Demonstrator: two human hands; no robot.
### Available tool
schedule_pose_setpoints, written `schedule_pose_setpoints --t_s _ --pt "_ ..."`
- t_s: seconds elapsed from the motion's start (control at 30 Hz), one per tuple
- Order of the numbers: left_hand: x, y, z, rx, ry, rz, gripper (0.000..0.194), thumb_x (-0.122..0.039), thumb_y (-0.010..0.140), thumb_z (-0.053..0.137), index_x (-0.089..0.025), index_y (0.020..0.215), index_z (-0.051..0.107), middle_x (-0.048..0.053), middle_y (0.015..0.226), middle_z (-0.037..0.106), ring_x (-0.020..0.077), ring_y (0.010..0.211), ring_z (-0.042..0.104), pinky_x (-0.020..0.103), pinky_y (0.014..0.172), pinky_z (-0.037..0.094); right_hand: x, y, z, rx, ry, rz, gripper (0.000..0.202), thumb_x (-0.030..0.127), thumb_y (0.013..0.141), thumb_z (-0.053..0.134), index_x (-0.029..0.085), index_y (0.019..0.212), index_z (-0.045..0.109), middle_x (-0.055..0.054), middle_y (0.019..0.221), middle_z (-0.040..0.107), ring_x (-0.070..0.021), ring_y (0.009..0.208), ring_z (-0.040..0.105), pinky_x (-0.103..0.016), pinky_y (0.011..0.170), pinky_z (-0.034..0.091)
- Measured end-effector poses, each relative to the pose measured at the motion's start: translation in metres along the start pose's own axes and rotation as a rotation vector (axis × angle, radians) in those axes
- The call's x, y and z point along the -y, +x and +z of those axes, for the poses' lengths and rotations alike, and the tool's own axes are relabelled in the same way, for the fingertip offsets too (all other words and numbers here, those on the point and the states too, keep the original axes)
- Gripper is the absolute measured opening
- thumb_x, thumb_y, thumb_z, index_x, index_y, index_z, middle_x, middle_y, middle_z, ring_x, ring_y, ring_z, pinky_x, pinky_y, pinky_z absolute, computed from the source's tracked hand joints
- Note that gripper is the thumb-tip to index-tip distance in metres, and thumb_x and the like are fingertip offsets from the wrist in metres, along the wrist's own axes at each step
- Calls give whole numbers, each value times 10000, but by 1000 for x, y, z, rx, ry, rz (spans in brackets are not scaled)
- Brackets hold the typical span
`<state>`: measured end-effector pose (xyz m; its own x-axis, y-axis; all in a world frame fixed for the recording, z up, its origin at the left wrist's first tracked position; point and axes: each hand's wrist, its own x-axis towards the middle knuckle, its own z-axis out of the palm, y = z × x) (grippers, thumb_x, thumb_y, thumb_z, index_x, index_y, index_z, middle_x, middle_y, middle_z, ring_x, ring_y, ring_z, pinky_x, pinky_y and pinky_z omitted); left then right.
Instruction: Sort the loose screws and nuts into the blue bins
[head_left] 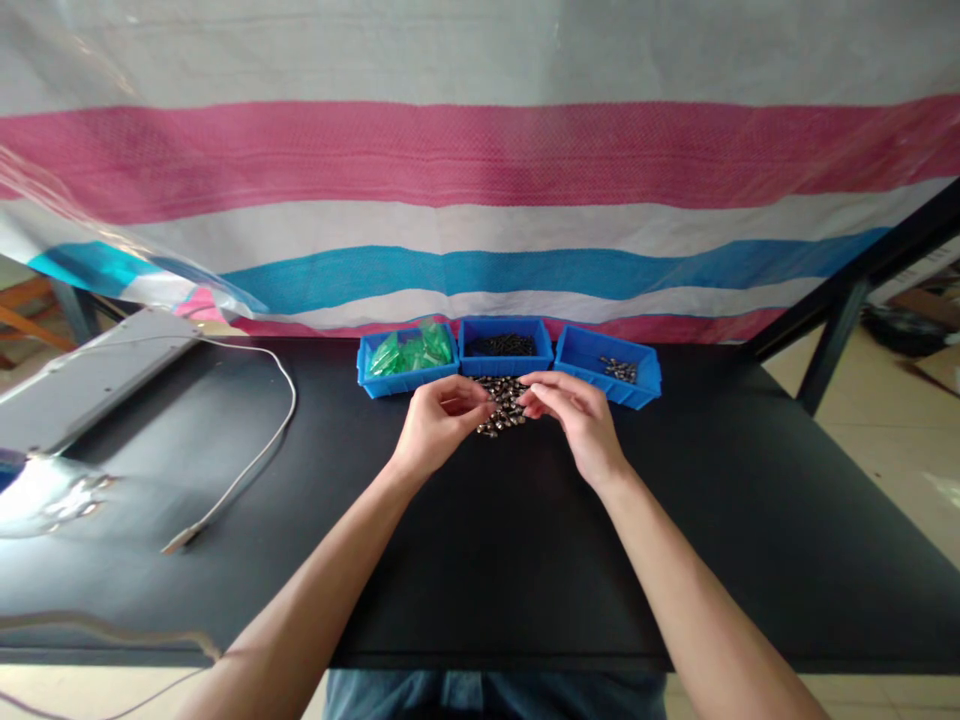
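A pile of small metal parts (504, 402) lies on the black table in front of the bins. My left hand (444, 420) is at the pile's left side, fingers curved with thumb and fingertips close together; what they hold, if anything, is too small to name. On the right side of the pile is my right hand (574, 415), its fingers bent inward and fingertips at the parts; any piece between them cannot be made out. Behind stand three blue bins: one with green plastic pieces (411, 350), one with dark screws (504, 345), one with some metal parts (619, 369).
The black table (495, 570) spans the view. At the left lie a white cable (279, 430), a grey metal panel (97, 375) and a clear plastic bag (49, 495). A striped sheet (450, 160) hangs behind the bins, with a black frame bar (862, 270) at the right.
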<state>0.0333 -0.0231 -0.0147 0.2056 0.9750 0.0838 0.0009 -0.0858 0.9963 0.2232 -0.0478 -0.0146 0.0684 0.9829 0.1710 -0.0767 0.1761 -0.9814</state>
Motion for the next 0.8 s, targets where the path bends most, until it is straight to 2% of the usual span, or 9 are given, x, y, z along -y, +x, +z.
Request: schedule_pose_setpoints --t_s 0.1,0.2,0.4,0.5,0.6,0.67,0.73,0.8 --pt "-2 -1 4 1 -140 -47 319 -343 649 897 -152 791 684 47 797 762 174 745 722 261 723 564 3 -2 1 132 -24 21 201 349 874 708 217 994 799 -43 859 779 -170 735 682 -308 710 533" --pt "-4 -1 6 17 -225 -75 371 -370 616 922 -149 788 677 51 778 769 181 740 729 270 729 564 3 -3 1 193 -28 27 208 358 884 712 223 1010 807 -53 926 790 -176 764 686 -309 718 529" --pt "-5 -2 8 59 -236 -81 382 -401 623 918 -151 777 674 49 760 762 174 715 715 270 716 554 0 -3 1 208 55 50 185 372 877 727 224 938 820 -56 906 795 -176 749 676 -319 716 524" --pt "-7 -3 3 105 -51 27 321 -445 750 824 -162 844 704 56 815 757 184 752 705 269 706 545 0 -3 2 163 69 57 192 383 859 739 212 894 819 -58 857 790 -184 727 685 -330 706 536" --pt "-8 -3 -7 148 374 247 250 -387 844 737 -184 990 736 61 922 742 172 760 668 263 690 521 -2 -1 3 6 97 11 177 360 845 738 201 865 812 -60 828 784 -195 719 703 -342 703 554" --pt "-6 -3 -14 204 602 349 229 -296 833 735 -187 1035 738 70 972 720 173 767 650 281 719 523 -3 2 1 -192 113 -66 157 325 843 718 196 857 807 -61 826 785 -198 714 712 -345 701 561" --pt "-1 -2 -19 280 719 391 204 -229 829 719 -183 1026 742 74 976 704 175 774 645 289 724 525 -5 5 -2 -420 104 -148 163 296 852 682 191 876 804 -67 854 791 -195 709 717 -332 680 559" --pt "5 0 -21 323 766 407 174 -168 834 689 -180 998 745 75 974 696 171 771 646 286 724 525 -6 8 -6 -584 71 -195 192 279 852 660 191 951 799 -78 963 795 -191 724 722 -312 646 553"
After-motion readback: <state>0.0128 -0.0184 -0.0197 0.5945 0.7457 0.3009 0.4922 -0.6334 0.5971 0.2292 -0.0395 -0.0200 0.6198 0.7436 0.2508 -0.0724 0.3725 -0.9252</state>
